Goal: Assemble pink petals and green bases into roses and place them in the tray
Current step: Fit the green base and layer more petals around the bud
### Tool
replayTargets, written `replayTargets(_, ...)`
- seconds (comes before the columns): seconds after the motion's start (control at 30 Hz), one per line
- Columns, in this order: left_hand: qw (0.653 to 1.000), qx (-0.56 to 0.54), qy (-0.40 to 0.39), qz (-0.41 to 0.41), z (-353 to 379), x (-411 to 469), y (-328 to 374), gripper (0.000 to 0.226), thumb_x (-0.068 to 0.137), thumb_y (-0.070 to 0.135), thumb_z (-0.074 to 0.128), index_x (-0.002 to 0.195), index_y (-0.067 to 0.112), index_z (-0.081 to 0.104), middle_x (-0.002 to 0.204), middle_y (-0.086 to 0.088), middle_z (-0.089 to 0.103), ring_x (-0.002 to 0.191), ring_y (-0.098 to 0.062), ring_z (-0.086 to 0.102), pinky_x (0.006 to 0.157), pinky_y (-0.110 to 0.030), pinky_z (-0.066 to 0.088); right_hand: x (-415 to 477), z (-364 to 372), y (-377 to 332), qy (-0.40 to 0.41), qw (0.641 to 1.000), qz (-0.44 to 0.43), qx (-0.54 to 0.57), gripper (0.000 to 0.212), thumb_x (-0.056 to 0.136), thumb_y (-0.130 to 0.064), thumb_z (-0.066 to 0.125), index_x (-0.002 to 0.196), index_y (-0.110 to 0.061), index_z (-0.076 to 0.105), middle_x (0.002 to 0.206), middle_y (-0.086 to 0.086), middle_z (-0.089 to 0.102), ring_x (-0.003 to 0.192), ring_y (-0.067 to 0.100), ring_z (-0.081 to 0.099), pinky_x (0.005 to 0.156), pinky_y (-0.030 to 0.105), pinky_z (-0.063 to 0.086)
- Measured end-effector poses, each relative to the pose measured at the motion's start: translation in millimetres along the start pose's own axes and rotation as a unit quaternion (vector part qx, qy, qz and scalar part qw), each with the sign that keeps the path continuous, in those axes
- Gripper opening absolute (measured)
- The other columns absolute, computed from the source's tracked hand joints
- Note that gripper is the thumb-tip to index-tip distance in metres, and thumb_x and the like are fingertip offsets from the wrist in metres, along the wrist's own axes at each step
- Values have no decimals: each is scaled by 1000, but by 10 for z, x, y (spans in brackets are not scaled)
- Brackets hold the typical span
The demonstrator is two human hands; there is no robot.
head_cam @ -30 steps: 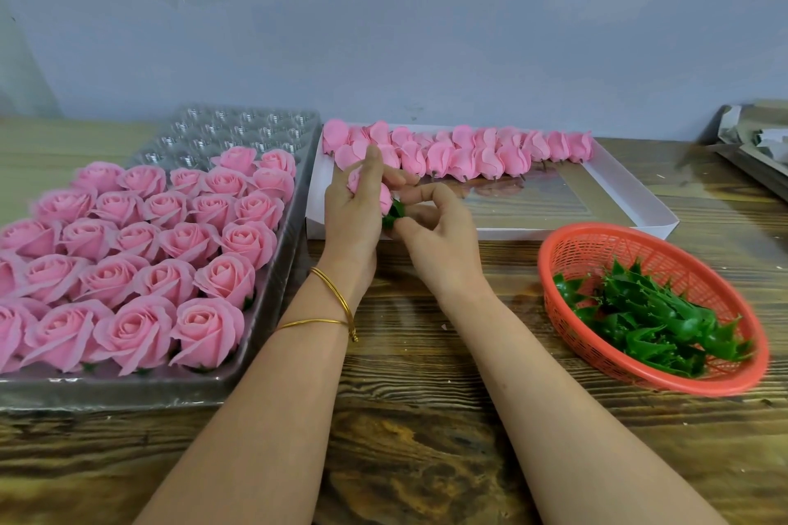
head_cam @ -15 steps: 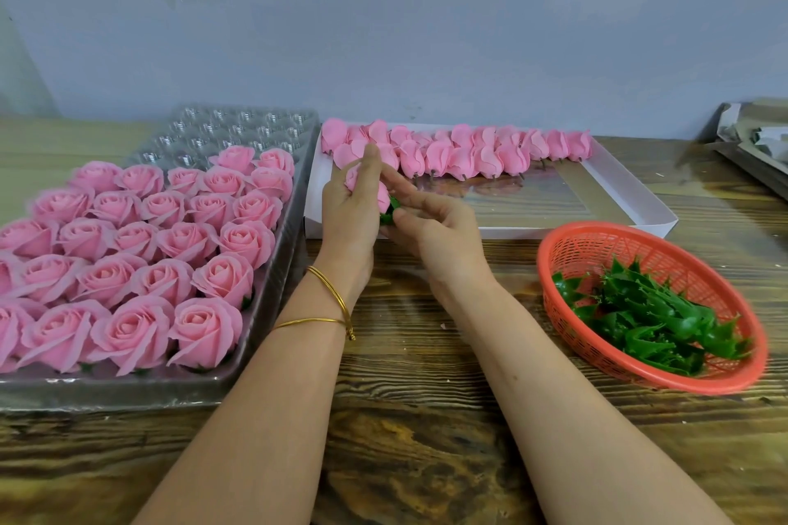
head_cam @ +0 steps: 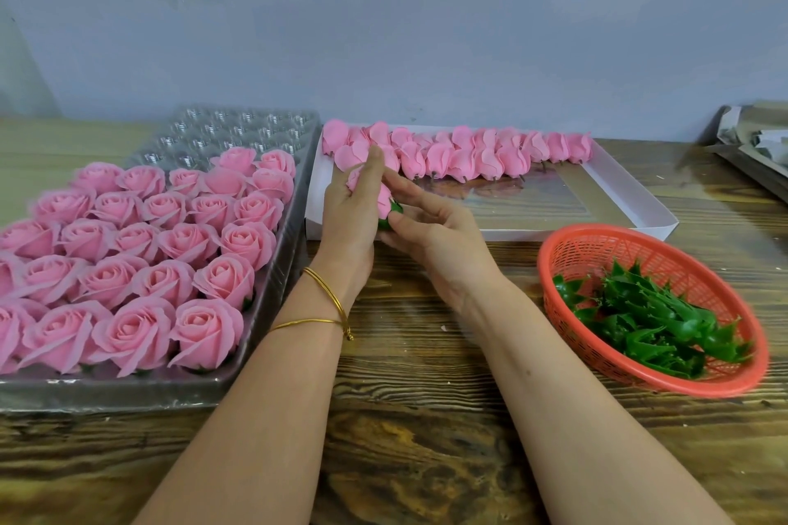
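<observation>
My left hand [head_cam: 351, 211] holds a pink rose head [head_cam: 380, 191], its fingers wrapped round the petals. My right hand [head_cam: 430, 226] pinches the green base [head_cam: 393, 212] at the bottom of that rose head, thumb and fingers against it. Both hands hover over the near left corner of the white box [head_cam: 631, 222], which holds a row of loose pink petal heads [head_cam: 477, 153] along its far side. Several finished roses [head_cam: 170, 243] fill the clear plastic tray [head_cam: 281, 269] on the left. More green bases [head_cam: 648, 320] lie in the orange basket [head_cam: 563, 251] on the right.
The tray's far rows are bare plastic cups [head_cam: 239, 128]. A wooden tabletop [head_cam: 426, 375] runs under everything, with a grey wall behind. Folded paper and a dark tray [head_cam: 754, 149] sit at the far right edge.
The hands have shifted slightly forward and up together. My right fingers have moved from curled round the base to stretched along it, still pressing it to the rose head.
</observation>
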State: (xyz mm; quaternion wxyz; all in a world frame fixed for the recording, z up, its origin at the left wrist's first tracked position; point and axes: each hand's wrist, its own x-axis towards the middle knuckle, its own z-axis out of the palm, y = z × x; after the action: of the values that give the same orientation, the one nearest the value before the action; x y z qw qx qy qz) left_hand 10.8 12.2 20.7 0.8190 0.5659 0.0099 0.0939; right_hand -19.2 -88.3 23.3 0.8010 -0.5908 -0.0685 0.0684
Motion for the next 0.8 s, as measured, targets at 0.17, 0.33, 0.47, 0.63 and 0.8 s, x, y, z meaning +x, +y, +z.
replayTargets(0.17, 999, -5, -33, 10, -11, -13, 25, 46, 99, 32, 50, 58, 15, 59, 72, -8, 71, 70, -16, 69, 63, -25, 54, 28, -34, 16, 22, 999, 26, 16, 36, 90, 12, 55, 126, 12, 54, 127, 24, 60, 116, 31, 62, 101, 46, 50)
replayTargets(0.33, 1000, 10, -17, 8, -17, 0, 15, 43, 99, 29, 51, 60, 12, 56, 63, 0, 67, 63, -9, 65, 60, -18, 50, 7, -18, 2, 5, 997, 34, 66, 37, 88, 18, 53, 124, 12, 54, 107, 7, 70, 97, 18, 69, 95, 41, 54)
replayTargets(0.47, 1000, 21, -6, 3, -20, 24, -3, 35, 98, 30, 54, 71, 6, 55, 63, 0, 60, 65, -7, 62, 66, -21, 49, 4, -27, -24, 4, 993, 48, 107, 34, 86, 21, 51, 119, 12, 54, 107, 20, 67, 93, 22, 69, 88, 37, 58)
replayTargets(0.63, 1000, 3, -20, 1, -17, 19, -4, 30, 98, 29, 53, 90, 1, 56, 79, -15, 58, 86, -21, 64, 77, -26, 53, 29, -69, -37, 2, 989, 68, 132, 21, 89, 17, 47, 81, -1, 56, 87, 7, 71, 83, 19, 72, 82, 40, 60)
replayTargets(0.8, 1000, 1, -27, -3, -5, 0, 20, 28, 98, 26, 53, 96, -1, 56, 88, -24, 56, 82, -26, 60, 73, -28, 53, 37, -75, -16, 6, 990, 59, 124, 20, 91, 16, 45, 85, -1, 54, 72, 0, 71, 80, 14, 72, 85, 40, 59)
